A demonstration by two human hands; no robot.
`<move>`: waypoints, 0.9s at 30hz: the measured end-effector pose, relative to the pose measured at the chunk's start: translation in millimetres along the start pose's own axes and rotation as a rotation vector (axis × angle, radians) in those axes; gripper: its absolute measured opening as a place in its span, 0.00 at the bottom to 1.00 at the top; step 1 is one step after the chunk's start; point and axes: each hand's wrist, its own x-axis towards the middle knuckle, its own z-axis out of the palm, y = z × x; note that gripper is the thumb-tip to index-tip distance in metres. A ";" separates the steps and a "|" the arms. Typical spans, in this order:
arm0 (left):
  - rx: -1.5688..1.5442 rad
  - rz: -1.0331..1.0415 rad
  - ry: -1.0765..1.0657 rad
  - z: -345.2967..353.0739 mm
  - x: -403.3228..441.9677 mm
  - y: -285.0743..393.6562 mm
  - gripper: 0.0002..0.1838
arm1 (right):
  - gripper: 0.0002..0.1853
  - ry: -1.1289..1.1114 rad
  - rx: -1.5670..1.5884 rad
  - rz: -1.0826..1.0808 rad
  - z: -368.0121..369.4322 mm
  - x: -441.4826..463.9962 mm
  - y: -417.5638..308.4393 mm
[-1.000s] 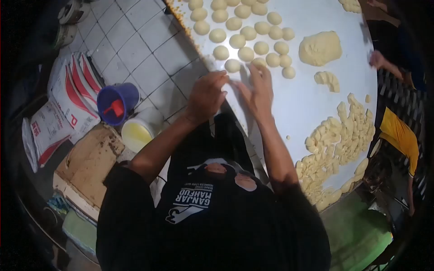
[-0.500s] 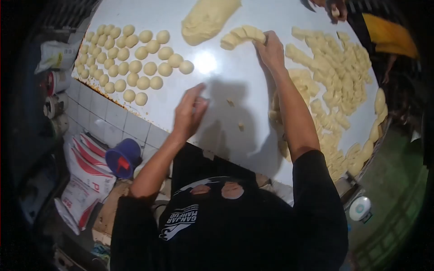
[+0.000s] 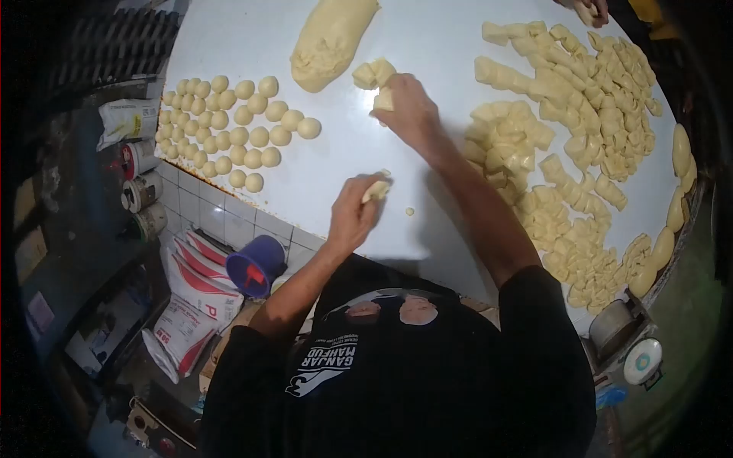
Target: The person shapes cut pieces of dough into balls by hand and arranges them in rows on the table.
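My left hand [image 3: 355, 214] is closed around a small piece of pale yellow dough [image 3: 376, 191], low over the front part of the white table. Farther back, my right hand [image 3: 412, 118] has its fingers closed on another dough piece [image 3: 384, 99]. Just beyond those fingers lie cut dough chunks [image 3: 374, 73], close together on the tabletop. Behind them rests a large dough log [image 3: 332, 42]. Rows of round dough balls [image 3: 259, 137] sit to the left. A tiny dough scrap [image 3: 410, 211] lies right of my left hand.
Piles of cut dough pieces [image 3: 603, 99] cover the right side of the white table [image 3: 427, 229]. Longer dough rolls [image 3: 663, 248] line its right edge. At the top right shows another person's hand [image 3: 594, 11]. A purple bucket [image 3: 256, 266] and printed sacks [image 3: 183, 336] stand below left.
My left hand, open before, now holds a dough piece. My right hand has moved left and nearer from the curved dough strip's right end; fewer chunks now lie there. The view has shifted.
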 end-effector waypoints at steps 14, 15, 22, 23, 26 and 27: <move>0.279 0.271 0.045 -12.2 38.0 -125.9 0.29 | 0.24 -0.050 -0.827 0.240 -74.5 -295.6 -39.6; 0.552 0.353 0.089 33.1 13.4 -166.5 0.22 | 0.21 0.063 -0.800 0.349 -47.2 -271.0 -38.4; 0.514 0.747 -0.228 -102.1 24.9 -185.1 0.12 | 0.21 -0.043 -0.805 0.523 -62.6 -350.8 -56.6; 0.600 0.758 -0.217 -89.4 48.4 -156.4 0.14 | 0.21 0.090 -0.862 0.390 -58.8 -310.5 -53.4; 0.296 0.753 0.011 1.0 -1.2 -133.6 0.15 | 0.18 0.254 -0.737 0.382 6.9 -305.1 -57.5; 0.003 0.598 -0.231 -15.1 -14.8 -156.7 0.12 | 0.17 0.115 -0.611 0.460 8.7 -343.8 -65.1</move>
